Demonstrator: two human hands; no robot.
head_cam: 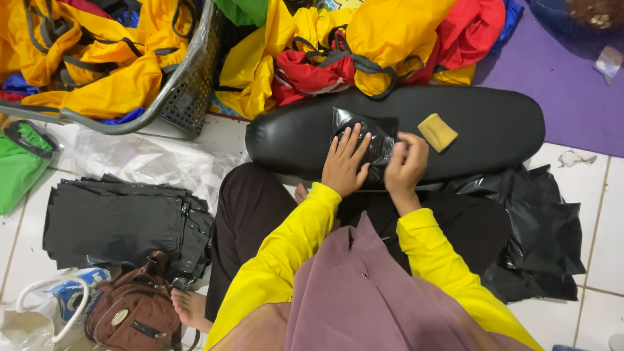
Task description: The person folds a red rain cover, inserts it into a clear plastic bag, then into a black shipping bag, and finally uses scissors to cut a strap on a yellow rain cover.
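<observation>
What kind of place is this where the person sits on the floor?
Probably a home packing spot. A stack of black plastic mailer bags lies on the tiled floor, a basket holds yellow garments, and both hands press a black packet.

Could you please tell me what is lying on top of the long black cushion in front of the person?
On the black cushion lie a shiny black plastic package, pressed flat by the left hand and gripped by the right hand, and a small tan pad. The package's contents are covered.

My left hand [344,164] lay flat, palm down, fingers spread and pointing forward. My right hand [404,162] was beside it, fingers curled inward, both arms bent in yellow sleeves.
</observation>
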